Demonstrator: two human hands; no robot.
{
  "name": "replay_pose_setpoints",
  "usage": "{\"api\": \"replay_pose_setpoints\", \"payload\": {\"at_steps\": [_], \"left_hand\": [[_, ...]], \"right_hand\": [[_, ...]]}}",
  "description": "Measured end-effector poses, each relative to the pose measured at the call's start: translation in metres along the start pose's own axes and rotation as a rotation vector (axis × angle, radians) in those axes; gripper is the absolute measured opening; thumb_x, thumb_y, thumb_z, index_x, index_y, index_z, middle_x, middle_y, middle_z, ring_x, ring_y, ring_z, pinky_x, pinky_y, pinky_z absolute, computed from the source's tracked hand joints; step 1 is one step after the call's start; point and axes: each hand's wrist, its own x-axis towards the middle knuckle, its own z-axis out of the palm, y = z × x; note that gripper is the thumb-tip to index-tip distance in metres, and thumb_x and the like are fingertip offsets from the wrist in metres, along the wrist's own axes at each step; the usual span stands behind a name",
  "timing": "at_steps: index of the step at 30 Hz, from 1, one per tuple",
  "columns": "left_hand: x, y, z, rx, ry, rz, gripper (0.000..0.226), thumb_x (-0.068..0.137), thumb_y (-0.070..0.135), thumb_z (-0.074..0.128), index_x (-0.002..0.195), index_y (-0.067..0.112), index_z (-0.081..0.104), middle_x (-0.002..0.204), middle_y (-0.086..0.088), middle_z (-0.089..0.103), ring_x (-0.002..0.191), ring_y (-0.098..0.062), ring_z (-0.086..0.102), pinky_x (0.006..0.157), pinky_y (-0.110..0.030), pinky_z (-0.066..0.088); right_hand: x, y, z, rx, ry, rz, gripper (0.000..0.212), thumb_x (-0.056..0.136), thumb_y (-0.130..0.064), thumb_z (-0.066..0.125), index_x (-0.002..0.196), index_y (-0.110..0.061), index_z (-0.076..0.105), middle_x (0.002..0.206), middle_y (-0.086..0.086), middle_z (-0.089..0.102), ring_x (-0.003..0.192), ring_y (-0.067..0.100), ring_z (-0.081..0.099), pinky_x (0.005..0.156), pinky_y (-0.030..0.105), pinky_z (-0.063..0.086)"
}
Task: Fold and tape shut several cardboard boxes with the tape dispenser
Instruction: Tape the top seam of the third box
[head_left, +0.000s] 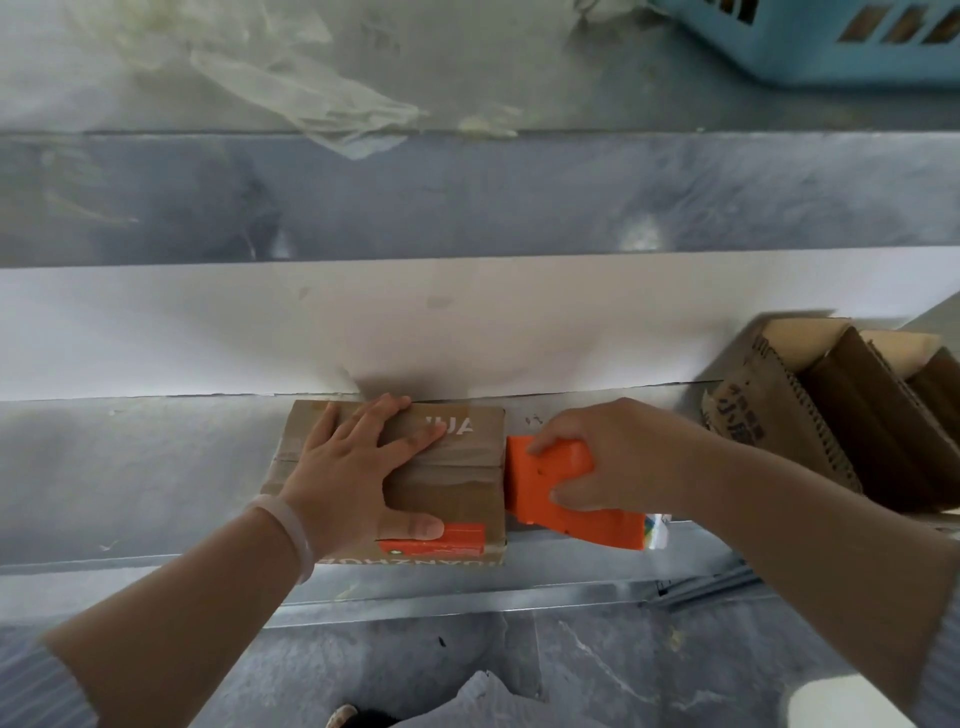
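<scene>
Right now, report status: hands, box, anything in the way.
Left hand flat on cardboard box, pinning flaps. Right hand gripping orange tape dispenser at box's right edge. Folded boxes stacked right, clear of the work.

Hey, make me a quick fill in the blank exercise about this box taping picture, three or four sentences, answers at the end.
1. The left hand lies flat on top of the cardboard ____.
2. The tape dispenser in the right hand is coloured ____.
3. The dispenser sits against the box's ____ side.
4. The basket on the upper shelf is coloured ____.

Missing words: box; orange; right; blue
</scene>
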Motion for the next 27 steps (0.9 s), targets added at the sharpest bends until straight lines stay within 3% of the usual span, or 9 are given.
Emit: {"api": "replay_pose_setpoints", "payload": {"at_steps": [3,7,13,17,19,23,27], "left_hand": [[-0.001,0.006,0.000,0.044,0.013,0.009,0.103,0.060,0.099,0.013,0.149,0.050,-0.006,0.162,0.001,-0.005,0.149,-0.021,-0.003,0.118,-0.053,-0.007],[0.002,0.023,0.012,0.100,0.106,0.219,0.092,0.089,0.079,0.015,0.154,0.015,0.022,0.160,-0.006,0.020,0.147,-0.023,0.022,0.116,-0.048,0.011],[0.009,0.021,0.010,0.115,0.109,0.288,0.081,0.089,0.079,0.011,0.153,0.030,0.021,0.160,0.001,0.022,0.147,-0.021,0.021,0.118,-0.051,0.019],[0.013,0.030,-0.001,0.091,0.085,0.228,0.071,0.091,0.073,0.014,0.144,0.035,0.042,0.147,0.001,0.046,0.135,-0.025,0.043,0.114,-0.052,0.029],[0.013,0.034,0.001,0.078,0.055,0.225,0.069,0.091,0.072,0.010,0.148,0.040,0.031,0.150,-0.002,0.039,0.138,-0.028,0.037,0.113,-0.060,0.024],[0.018,0.032,0.006,0.107,0.043,0.267,0.071,0.080,0.075,-0.009,0.147,0.050,-0.015,0.163,0.007,-0.011,0.149,-0.021,-0.012,0.115,-0.062,-0.004],[0.019,0.031,0.005,0.092,0.024,0.281,0.073,0.074,0.075,-0.017,0.142,0.051,-0.024,0.160,0.009,-0.020,0.147,-0.018,-0.021,0.115,-0.060,-0.011]], "right_hand": [[0.000,-0.007,0.000,-0.042,0.030,0.001,0.044,0.079,-0.044,0.068,0.121,-0.051,0.055,0.111,-0.018,0.054,0.095,0.009,0.056,0.084,0.032,0.055],[0.000,-0.008,0.000,-0.068,0.029,0.019,0.045,0.078,-0.047,0.069,0.120,-0.053,0.053,0.106,-0.021,0.051,0.092,0.007,0.054,0.075,0.024,0.052],[-0.004,-0.009,0.002,-0.055,0.016,0.064,0.050,0.079,-0.048,0.069,0.125,-0.055,0.049,0.105,-0.021,0.047,0.092,0.008,0.053,0.070,0.022,0.049],[-0.008,-0.007,0.003,-0.086,0.023,0.073,0.050,0.079,-0.053,0.067,0.125,-0.056,0.048,0.105,-0.022,0.050,0.093,0.009,0.056,0.078,0.026,0.053],[-0.010,-0.006,0.006,-0.092,0.012,0.074,0.052,0.080,-0.054,0.067,0.127,-0.056,0.046,0.111,-0.020,0.054,0.095,0.010,0.056,0.082,0.029,0.055],[-0.019,-0.002,0.010,-0.094,-0.013,0.073,0.052,0.082,-0.053,0.066,0.129,-0.055,0.043,0.118,-0.017,0.057,0.096,0.011,0.057,0.081,0.029,0.055],[-0.038,0.012,-0.001,-0.042,-0.012,0.126,0.047,0.080,-0.048,0.070,0.121,-0.060,0.048,0.099,-0.024,0.057,0.082,-0.002,0.058,0.068,0.013,0.048]]}}
